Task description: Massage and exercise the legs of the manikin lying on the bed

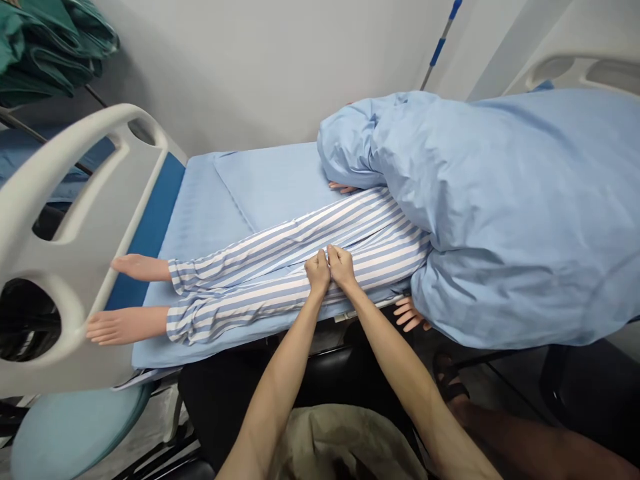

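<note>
left hand and right hand side by side, fingers narrow, pinching striped trouser leg of manikin; leg's long axis runs crosswise, feet toward footboard, right hand nearer blue blanket.

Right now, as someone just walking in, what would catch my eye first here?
A dummy lies on a hospital bed, its upper body buried under a bulky blue sheet. In the middle, a person's left hand and right hand rest side by side on its striped trousers. At the left, its bare feet poke out beside a white bed end.
</note>
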Available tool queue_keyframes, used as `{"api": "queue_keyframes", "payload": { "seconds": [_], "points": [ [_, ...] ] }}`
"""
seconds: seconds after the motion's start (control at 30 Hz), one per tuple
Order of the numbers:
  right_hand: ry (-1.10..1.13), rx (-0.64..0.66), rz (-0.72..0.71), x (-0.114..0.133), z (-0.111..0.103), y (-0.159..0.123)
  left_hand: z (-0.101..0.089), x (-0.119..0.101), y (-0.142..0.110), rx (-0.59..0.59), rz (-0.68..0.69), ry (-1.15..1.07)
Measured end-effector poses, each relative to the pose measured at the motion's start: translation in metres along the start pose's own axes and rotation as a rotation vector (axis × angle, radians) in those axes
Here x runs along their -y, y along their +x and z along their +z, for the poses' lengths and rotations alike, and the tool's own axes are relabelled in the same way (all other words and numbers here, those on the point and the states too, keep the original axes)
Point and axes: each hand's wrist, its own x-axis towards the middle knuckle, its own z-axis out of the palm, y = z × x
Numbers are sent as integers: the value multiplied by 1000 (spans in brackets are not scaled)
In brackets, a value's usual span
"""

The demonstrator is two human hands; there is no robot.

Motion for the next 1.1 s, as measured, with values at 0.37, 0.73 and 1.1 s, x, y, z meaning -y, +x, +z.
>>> {"api": "queue_keyframes", "payload": {
  "seconds": [0.37,0.73,1.1],
  "points": [
    [-382,-54,-127,-28,-45,-1,3,-7,-3,58,76,95],
    [-113,-165,-62,-30,-51,1,53,-22,-22,133,93,-39],
    [-308,-188,-153,-23,-99,23,54,-20,-26,157,195,125]
  ]
}}
